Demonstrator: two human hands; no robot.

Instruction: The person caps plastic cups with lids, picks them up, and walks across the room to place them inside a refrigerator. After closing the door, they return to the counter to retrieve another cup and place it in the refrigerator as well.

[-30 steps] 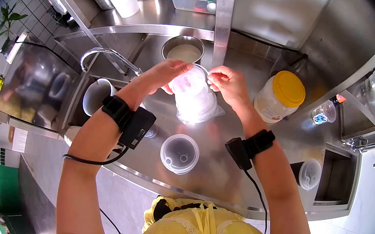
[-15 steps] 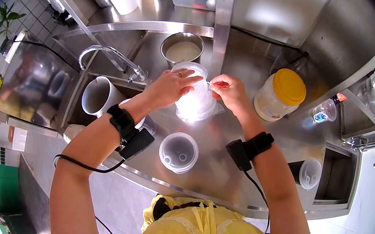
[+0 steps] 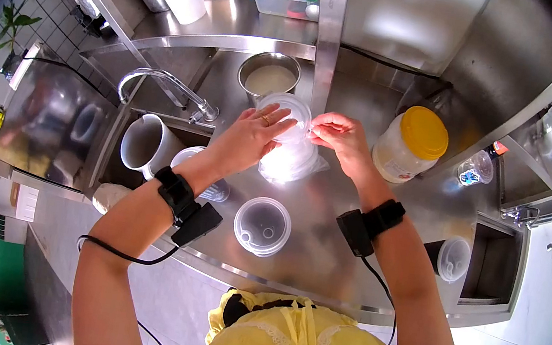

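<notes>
A stack of round translucent plastic lids point(image 3: 292, 109) stands in the middle of the counter, with a clear plastic bag point(image 3: 291, 167) bunched around its lower part. My left hand point(image 3: 258, 131) lies over the stack's left side, fingers stretched across the top and thumb bent against the side. My right hand point(image 3: 339, 137) pinches at the stack's right edge, on what looks like the bag; glare blurs the exact contact. Closer to me sits a clear plastic cup point(image 3: 263, 226). Behind the stack is a steel pot point(image 3: 268, 76) with pale contents.
A yellow-lidded jar point(image 3: 410, 143) stands right of my right hand. On the left are a white pitcher point(image 3: 146, 144), a curved faucet point(image 3: 168, 87) and a sink. A dark cup with a clear lid point(image 3: 453, 259) lies near the right sink point(image 3: 492, 263). A steel shelf point(image 3: 238, 41) overhangs the back.
My left hand has shifted slightly, its fingers spreading a little over the stack. My right fingers remain pinched at the edge. The whole view has moved a little.
</notes>
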